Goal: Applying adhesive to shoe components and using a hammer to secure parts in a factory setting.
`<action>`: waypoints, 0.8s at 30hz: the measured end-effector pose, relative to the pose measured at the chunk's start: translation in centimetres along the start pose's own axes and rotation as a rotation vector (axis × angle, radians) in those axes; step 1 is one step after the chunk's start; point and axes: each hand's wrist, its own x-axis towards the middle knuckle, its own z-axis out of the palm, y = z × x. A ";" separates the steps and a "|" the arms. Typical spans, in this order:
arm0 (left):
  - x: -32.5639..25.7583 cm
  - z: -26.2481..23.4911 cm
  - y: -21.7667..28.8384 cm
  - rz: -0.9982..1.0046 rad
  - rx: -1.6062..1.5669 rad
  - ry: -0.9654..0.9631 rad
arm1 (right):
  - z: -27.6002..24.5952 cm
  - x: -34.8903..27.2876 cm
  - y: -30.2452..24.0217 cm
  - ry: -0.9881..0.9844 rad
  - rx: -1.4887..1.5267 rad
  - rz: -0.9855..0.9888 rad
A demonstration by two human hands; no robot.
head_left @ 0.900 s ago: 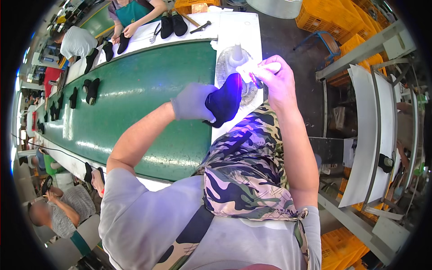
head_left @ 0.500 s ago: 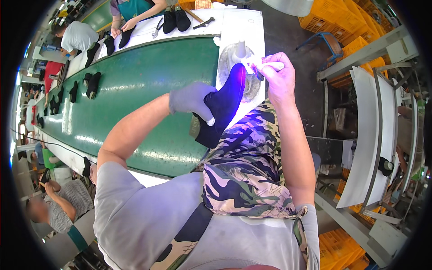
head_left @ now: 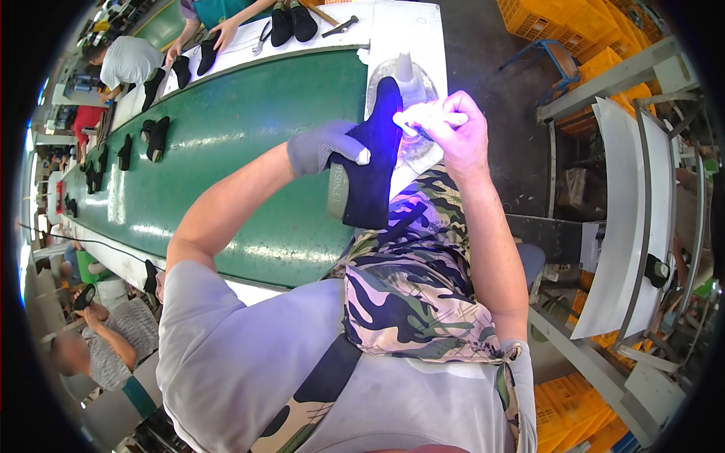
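Over the near edge of the green belt (head_left: pixel 226 151), your gloved left hand (head_left: pixel 323 147) is wrapped around a dark blue shoe (head_left: pixel 374 162), thumb laid across its side, holding it up off the belt and tilted with the toe pointing away from you toward the round stand (head_left: pixel 408 75) on the white bench (head_left: pixel 400 30). Your bare right hand (head_left: pixel 461 136) is pinched shut on a small white pen-like tool (head_left: pixel 430 117) whose tip sits at the shoe's upper edge, where a violet glow shows (it tints your fingers too). Judging by that, the check or marking of this shoe is underway rather than finished: it is neither set down nor back on the belt, and I cannot tell how much of the edge has been covered. The shoe itself looks like a soft, dark suede-like upper with a paler grey sole edge facing left. More dark shoes (head_left: pixel 155 136) lie along the belt, well apart from yours, and another person's hands (head_left: pixel 223 34) work at the far end.
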 end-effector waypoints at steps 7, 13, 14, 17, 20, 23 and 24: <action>0.7 -0.7 -0.7 0.004 -0.264 0.050 | 0.7 -2.0 -0.1 -0.062 0.066 0.094; 0.9 -0.5 -0.7 0.018 -0.286 0.091 | 0.0 -3.2 -0.5 -0.095 0.157 0.156; 1.0 -0.9 -1.0 0.009 -0.299 0.113 | -0.3 -3.4 -0.4 -0.123 0.135 0.144; 1.1 -0.1 -0.8 0.002 -0.368 0.089 | -0.6 -3.9 -1.0 -0.128 0.004 0.062; 1.1 0.6 -0.9 0.018 -0.488 0.107 | -1.4 -4.6 -1.6 -0.147 -0.058 0.053; 1.5 0.1 -2.1 0.059 -0.527 0.173 | -2.2 -5.4 -2.2 -0.160 -0.060 0.025; 1.7 0.0 -2.5 0.056 -0.519 0.169 | -2.5 -5.5 -2.2 -0.154 -0.060 0.019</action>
